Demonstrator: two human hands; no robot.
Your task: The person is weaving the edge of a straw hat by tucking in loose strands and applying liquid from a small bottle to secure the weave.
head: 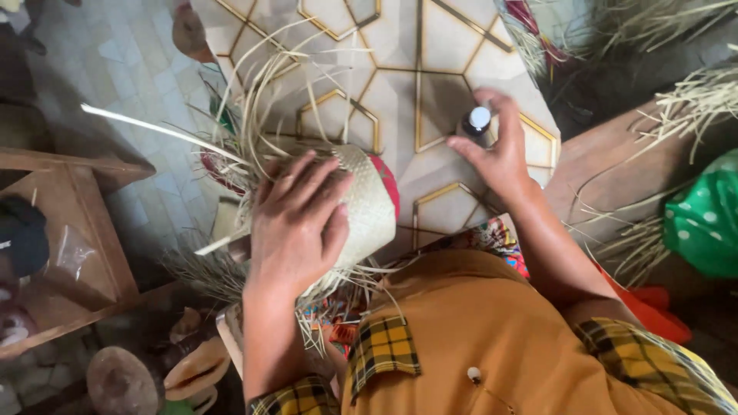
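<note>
— What is held by the left hand (296, 223)?

— A half-woven basket of pale straw with a red inner rim (369, 204) is gripped from above. The fingers are spread and curved over its rounded wall, the palm pressed flat against the weave, so that the piece is steadied on the lap. Loose unwoven strands (254, 100) are left fanning out to the far side, away from the body, where they are kept from being crushed.

— And the right hand (500, 157)?

— It is stretched out to a small dark bottle with a white cap (478, 121), which stands upright on the low table with beige panels and gold geometric lines (400, 54). The fingers are curled loosely round the bottle's body, thumb on one side. Whether it is truly clasped or only touched cannot be told, since the bottle's lower part is hidden behind the hand.

— Where do the two things lie in relation to each other?

— The basket is kept close to the mustard-coloured garment with yellow plaid cuffs (477, 330), at the table's near edge; the bottle is set farther in on the tabletop, well apart from the straw.

— What else is seen?

— Bundles of dry straw (692, 100) are heaped at the right, beside a green spotted bag (707, 215). A wooden shelf (77, 253) stands at the left.
</note>
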